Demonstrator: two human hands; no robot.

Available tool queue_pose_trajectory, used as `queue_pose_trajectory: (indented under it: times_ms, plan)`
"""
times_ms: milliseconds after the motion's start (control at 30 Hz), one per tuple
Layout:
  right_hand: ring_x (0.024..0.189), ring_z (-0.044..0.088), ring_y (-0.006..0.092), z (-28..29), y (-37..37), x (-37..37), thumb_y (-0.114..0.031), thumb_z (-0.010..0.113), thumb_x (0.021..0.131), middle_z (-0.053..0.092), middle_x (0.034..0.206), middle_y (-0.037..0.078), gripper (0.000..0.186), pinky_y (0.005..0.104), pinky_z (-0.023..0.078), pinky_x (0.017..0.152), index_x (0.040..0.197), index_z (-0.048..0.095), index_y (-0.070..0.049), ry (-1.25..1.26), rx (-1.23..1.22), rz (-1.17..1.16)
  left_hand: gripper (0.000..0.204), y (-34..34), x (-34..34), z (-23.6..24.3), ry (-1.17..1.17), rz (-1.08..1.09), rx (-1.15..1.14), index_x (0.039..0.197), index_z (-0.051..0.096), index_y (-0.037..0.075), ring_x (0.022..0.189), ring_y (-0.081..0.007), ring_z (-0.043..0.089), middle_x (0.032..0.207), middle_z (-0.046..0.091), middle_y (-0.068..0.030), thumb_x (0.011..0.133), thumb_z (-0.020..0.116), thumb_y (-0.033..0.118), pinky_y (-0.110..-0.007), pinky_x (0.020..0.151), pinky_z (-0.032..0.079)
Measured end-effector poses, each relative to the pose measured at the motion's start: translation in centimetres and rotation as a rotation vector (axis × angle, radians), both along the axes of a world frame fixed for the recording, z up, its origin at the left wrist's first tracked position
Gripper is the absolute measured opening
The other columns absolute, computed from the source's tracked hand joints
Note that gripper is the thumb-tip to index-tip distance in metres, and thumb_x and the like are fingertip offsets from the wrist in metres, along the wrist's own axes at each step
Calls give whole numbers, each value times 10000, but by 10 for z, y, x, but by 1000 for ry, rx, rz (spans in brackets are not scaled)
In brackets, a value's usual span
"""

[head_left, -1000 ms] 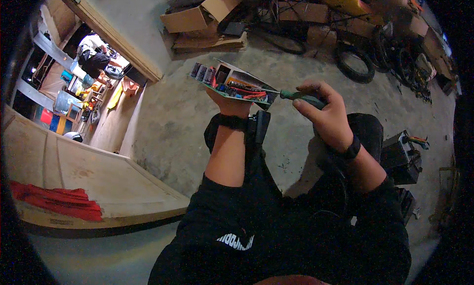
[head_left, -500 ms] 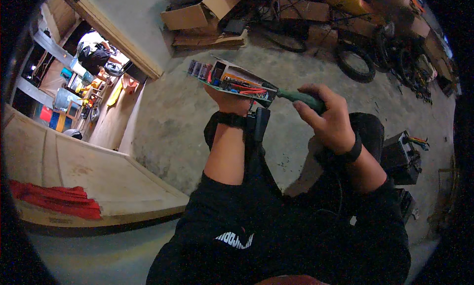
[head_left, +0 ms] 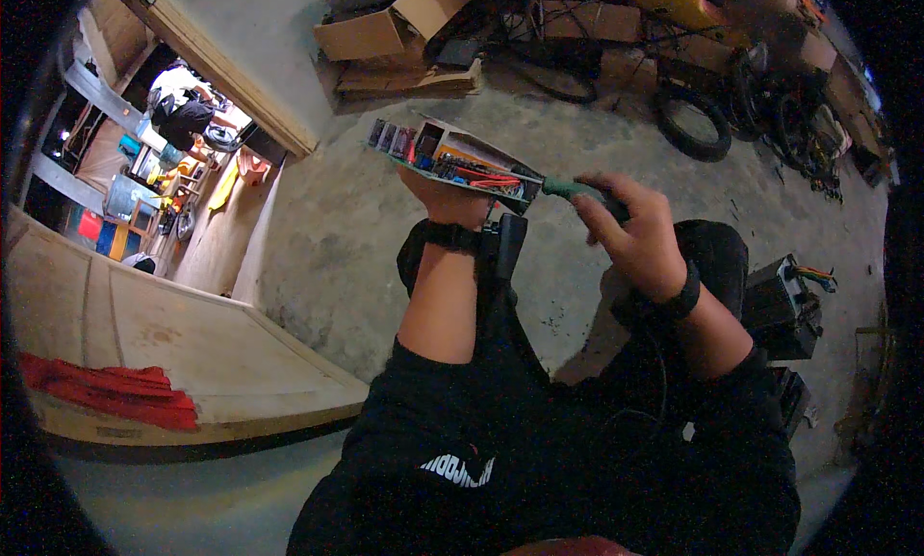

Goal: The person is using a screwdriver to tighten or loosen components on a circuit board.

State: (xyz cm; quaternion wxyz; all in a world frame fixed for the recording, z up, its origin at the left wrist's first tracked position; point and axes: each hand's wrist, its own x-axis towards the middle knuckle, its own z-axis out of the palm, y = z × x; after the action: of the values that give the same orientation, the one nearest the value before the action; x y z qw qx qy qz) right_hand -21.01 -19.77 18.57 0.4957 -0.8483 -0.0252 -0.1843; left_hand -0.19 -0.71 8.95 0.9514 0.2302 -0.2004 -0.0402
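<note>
1 circuit board [head_left: 465, 177] is held by the left hand [head_left: 450, 204]. To its right, 1 screwdriver [head_left: 563, 186] is gripped by the right hand [head_left: 637, 229].

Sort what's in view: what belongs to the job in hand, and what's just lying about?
In the job:
circuit assembly, in the left hand
green-handled tool, in the right hand

Seemingly lying about:
red cloth
black tyre
cardboard box

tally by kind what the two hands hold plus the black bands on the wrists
Circuit board, in the left hand: 1
Green-handled screwdriver, in the right hand: 1
Black wrist bands, left and right: 2
Total: 4
</note>
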Motion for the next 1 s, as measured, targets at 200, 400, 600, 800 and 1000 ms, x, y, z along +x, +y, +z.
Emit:
queue_pose_trajectory:
  times_ms: [200,400,600,800,1000]
  plan:
    - [636,659,170,1,6,6,-186,684,970,699,1009,117,261,297,525,591,1150,673,3,-305,38,37,454,-4,-8,7,-169,457,494,888,561,188,825,-218,602,863,617,-27,1038,326,547,-436,783,536]
    - [628,640,138,7,1,-6,-181,649,982,701,922,66,283,279,513,592,1179,668,21,206,163,36,454,-3,-14,17,91,-31,26,868,569,195,830,-222,607,870,625,-22,1009,363,575,-431,780,536]
    - [638,655,162,1,8,4,-171,657,977,702,992,120,281,295,526,607,1178,662,25,-418,-150,3,440,-4,-14,16,270,-58,-57,859,564,188,789,-225,611,864,627,-31,1013,355,543,-428,723,547]
    - [705,684,200,8,4,-3,-190,714,942,708,1020,149,292,323,547,660,1143,666,17,236,168,7,416,-2,-10,13,138,-60,-29,883,562,177,743,-224,610,844,629,-48,1026,341,498,-435,689,558]
    - [676,652,165,-2,5,1,-160,702,949,685,940,112,281,300,529,651,1165,679,19,-188,-113,14,421,-5,-23,24,235,-17,-58,869,578,163,764,-247,635,826,648,-60,1021,342,476,-450,716,563]
